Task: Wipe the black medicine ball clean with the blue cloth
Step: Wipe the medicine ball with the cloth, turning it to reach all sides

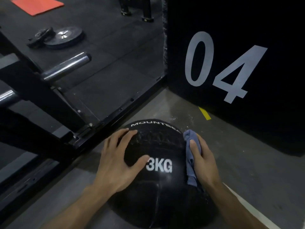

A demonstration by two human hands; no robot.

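Note:
A black medicine ball point(158, 192) marked "3KG" sits on the grey floor in front of me. My left hand point(118, 161) lies spread on its upper left side, fingers straight, thumb next to the lettering. My right hand point(202, 160) holds the blue cloth point(189, 156) against the ball's right side, thumb and fingers wrapped round the bunched fabric. The cloth hangs down between palm and ball.
A big black box with "04" point(231, 63) stands close on the right. A black rack frame point(49, 103) with chrome pegs point(66, 66) runs along the left. A weight plate point(64, 37) and an orange mat point(37, 4) lie farther back.

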